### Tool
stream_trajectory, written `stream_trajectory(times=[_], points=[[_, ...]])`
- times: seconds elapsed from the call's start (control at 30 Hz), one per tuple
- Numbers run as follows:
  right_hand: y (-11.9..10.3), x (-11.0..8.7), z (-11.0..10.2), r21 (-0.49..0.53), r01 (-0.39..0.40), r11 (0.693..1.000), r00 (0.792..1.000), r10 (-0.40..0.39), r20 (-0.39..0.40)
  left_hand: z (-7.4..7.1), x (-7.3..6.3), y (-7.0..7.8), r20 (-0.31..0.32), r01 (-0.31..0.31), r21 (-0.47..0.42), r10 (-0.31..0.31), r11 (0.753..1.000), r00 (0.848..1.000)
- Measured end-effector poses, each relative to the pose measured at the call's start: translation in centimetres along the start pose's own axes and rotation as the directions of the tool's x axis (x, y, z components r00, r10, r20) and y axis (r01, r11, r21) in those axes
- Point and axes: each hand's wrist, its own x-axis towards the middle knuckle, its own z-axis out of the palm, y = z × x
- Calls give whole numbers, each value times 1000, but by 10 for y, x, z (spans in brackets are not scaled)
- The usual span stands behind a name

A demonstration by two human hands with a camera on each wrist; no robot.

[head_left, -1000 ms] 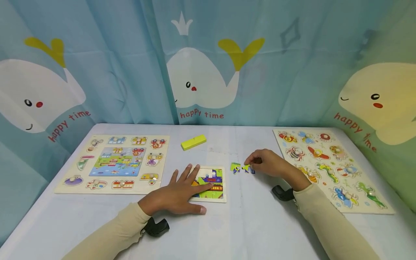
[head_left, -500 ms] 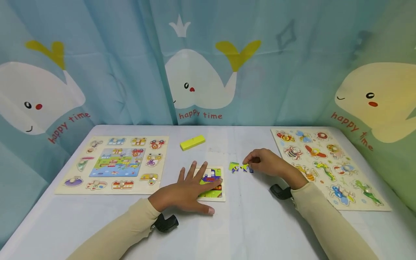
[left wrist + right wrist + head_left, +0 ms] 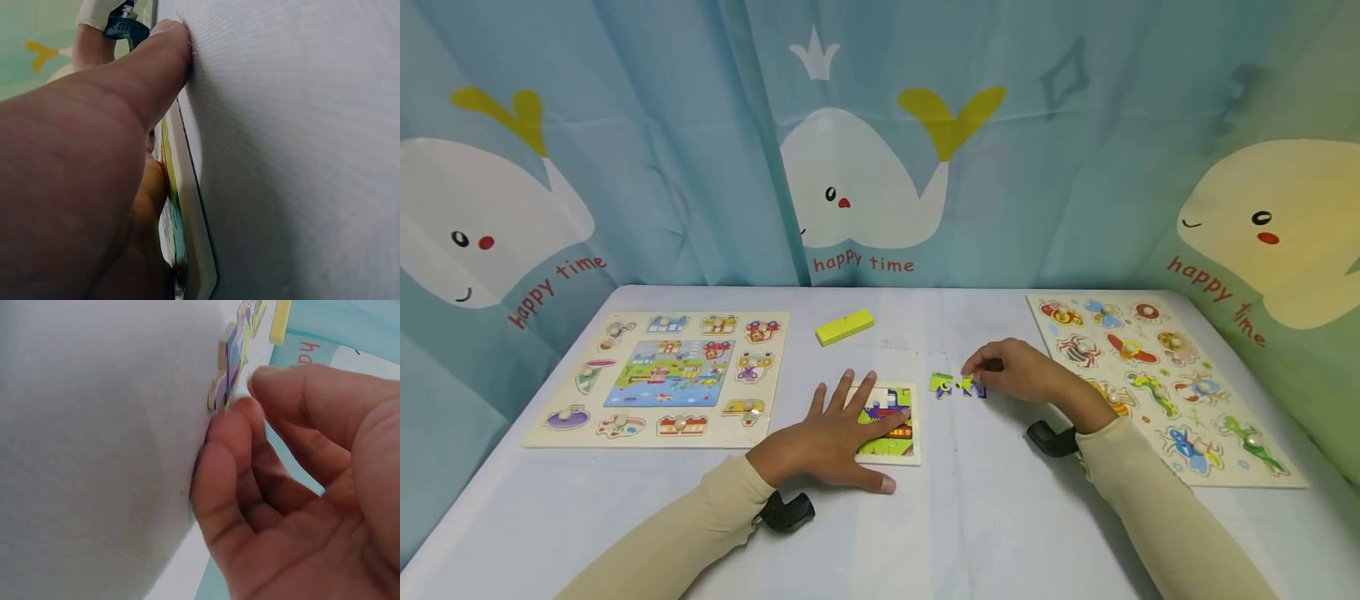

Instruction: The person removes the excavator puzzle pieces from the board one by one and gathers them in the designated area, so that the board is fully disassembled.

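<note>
My left hand [image 3: 827,442] lies with spread fingers across a small jigsaw board [image 3: 886,446]. Its index fingertip rests on the printed vehicle picture, and the thumb reaches past the frame's near edge. Much of the board's left part is hidden under this hand. My right hand [image 3: 1018,372] has bent fingers, with fingertips right at a green and purple puzzle piece [image 3: 976,388] on the table; I cannot tell whether they pinch it. Another green piece [image 3: 941,383] lies just left of it. In the right wrist view, the puzzle piece [image 3: 230,359] lies beyond the fingertips.
A large knob puzzle with vehicles [image 3: 655,437] lies on the left, and an insect knob puzzle [image 3: 1150,367] lies on the right beside my right forearm. Toward the back sits a yellow block [image 3: 845,327]. A blue curtain with whales [image 3: 865,179] hangs behind the table.
My left hand has slid slightly right over the small board, uncovering some of its upper left edge. The right hand stays at the puzzle piece with little movement.
</note>
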Motion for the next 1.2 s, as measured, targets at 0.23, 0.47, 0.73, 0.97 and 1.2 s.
stream_trajectory(times=[0.23, 0.47, 0.73, 0.97, 1.2], points=[[-15, 3, -8, 70, 43, 997, 993, -34, -114, -1, 1, 0, 11, 4, 17, -5, 1000, 1000], [-25, 7, -8, 104, 85, 991, 993, -76, -91, -3, 1, 1, 21, 8, 17, -8, 1000, 1000], [-33, 18, 2, 89, 126, 988, 990, -119, -80, -3, 1, -1, 23, -1, 7, 1, 1000, 1000], [-46, 26, 9, 120, 148, 982, 989, -147, -14, -3, 1, 0, 23, 0, 5, 0, 1000, 1000], [-54, 34, 19, 104, 172, 980, 984, -177, 32, -2, 1, 0, 31, 6, 15, -6, 1000, 999]])
